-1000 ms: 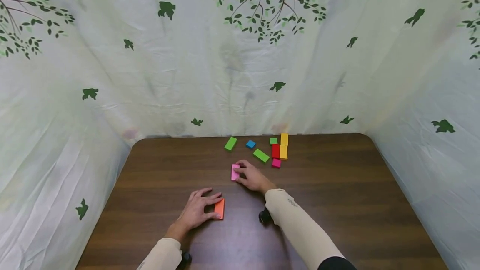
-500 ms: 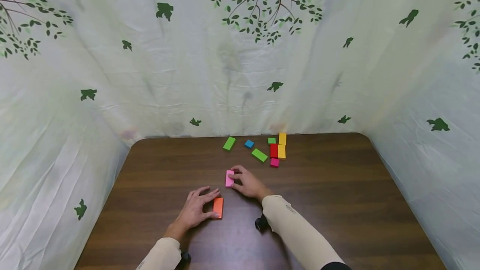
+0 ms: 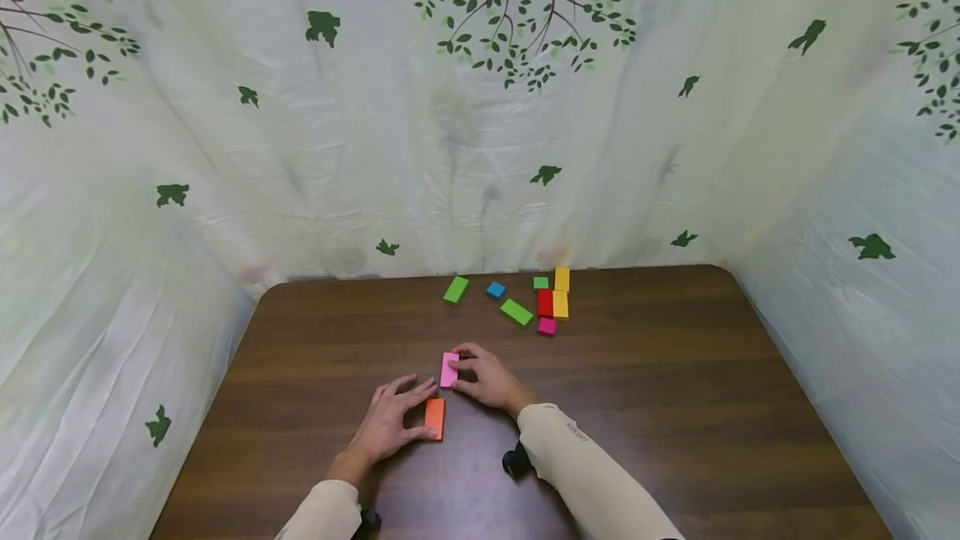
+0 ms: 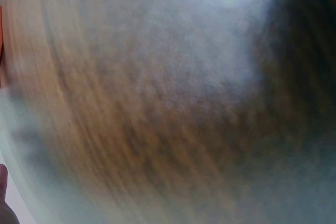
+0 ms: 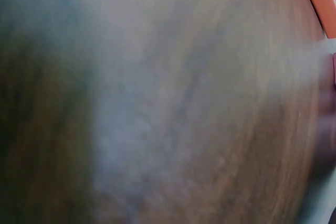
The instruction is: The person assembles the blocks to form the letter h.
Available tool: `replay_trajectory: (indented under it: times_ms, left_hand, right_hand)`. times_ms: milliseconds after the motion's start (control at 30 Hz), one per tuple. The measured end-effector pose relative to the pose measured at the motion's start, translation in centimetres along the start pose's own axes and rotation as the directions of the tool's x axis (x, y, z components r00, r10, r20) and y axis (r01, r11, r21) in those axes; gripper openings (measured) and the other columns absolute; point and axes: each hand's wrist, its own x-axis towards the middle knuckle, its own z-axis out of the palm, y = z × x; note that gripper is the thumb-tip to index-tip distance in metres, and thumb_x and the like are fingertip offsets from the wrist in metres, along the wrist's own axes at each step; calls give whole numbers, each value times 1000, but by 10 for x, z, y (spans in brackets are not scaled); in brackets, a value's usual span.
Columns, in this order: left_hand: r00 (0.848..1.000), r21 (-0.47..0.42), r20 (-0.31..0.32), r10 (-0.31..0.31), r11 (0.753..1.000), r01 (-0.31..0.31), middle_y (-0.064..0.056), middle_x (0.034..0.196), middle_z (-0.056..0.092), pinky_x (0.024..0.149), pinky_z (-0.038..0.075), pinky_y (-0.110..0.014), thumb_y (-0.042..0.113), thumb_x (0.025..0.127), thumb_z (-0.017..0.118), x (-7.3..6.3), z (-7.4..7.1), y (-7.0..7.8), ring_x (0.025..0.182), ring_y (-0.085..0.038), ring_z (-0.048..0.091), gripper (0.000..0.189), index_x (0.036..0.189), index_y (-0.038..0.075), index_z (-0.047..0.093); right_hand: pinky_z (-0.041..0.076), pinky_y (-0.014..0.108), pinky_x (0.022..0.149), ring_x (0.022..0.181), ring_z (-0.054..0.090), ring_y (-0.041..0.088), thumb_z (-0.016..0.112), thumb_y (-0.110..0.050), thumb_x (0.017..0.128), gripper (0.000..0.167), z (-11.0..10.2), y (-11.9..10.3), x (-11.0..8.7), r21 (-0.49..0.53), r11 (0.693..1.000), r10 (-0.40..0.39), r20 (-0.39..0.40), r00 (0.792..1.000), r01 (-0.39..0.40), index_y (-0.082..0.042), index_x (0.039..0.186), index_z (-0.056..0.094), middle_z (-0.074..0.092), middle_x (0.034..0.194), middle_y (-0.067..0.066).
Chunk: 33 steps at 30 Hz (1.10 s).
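In the head view, my left hand (image 3: 386,422) pinches an orange rectangular block (image 3: 436,417), thumb at its near end and a finger at its far end. My right hand (image 3: 489,378) holds a pink rectangular block (image 3: 448,370) from its right side, with thumb and fingers at its edges. The pink block sits just beyond the orange one, close to its far end and slightly to the right. The right wrist view catches the orange block (image 5: 319,1) in its top right corner. Most of both wrist views is blurred wood surface.
Toward the back of the brown table (image 3: 675,407) lie a green block (image 3: 456,290), a blue block (image 3: 496,290) and another green block (image 3: 517,312). Right of them, a cluster holds red (image 3: 545,302), yellow (image 3: 561,305), small green and magenta (image 3: 547,327) blocks. A patterned curtain (image 3: 337,148) hangs behind.
My right hand has brought the pink block nearer and to the left, toward the orange block. The left hand stays at the orange block. The view has shifted slightly.
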Motion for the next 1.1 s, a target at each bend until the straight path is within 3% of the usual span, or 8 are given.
replay_trajectory:
  times_ms: [200,500,800,1100]
  left_hand:
    - [1000,-3,-8,-2,1000,2,0,140,54,102,29,-58,44,71,81,-1,1,-1,131,-35,41,74,135,14,58]
    - [999,-17,8,-37,999,37,0,140,54,103,27,-58,44,71,81,-2,2,0,132,-35,40,75,136,15,57]
    - [999,-10,13,-32,999,32,-1,141,53,103,27,-57,42,71,81,0,0,-1,132,-35,40,75,137,14,56]
    - [999,-16,14,-32,999,32,-2,140,54,102,28,-57,42,71,81,0,0,-1,131,-35,41,76,137,14,56]
  right_hand:
    - [38,36,105,124,49,20,69,-26,90,43,5,-1,-3,29,999,-22,-32,999,23,-6,127,63,51,135,5]
    - [38,40,105,123,50,20,75,-31,85,44,4,-6,-6,108,992,66,-25,997,-63,-9,123,68,56,131,2]
    - [40,36,103,120,54,20,73,-28,87,38,6,-5,-6,59,998,6,-63,998,-3,-6,119,69,60,128,4]
    - [41,36,103,119,55,21,72,-24,88,38,8,-6,-5,78,997,8,-85,996,-1,-7,121,68,61,127,4]
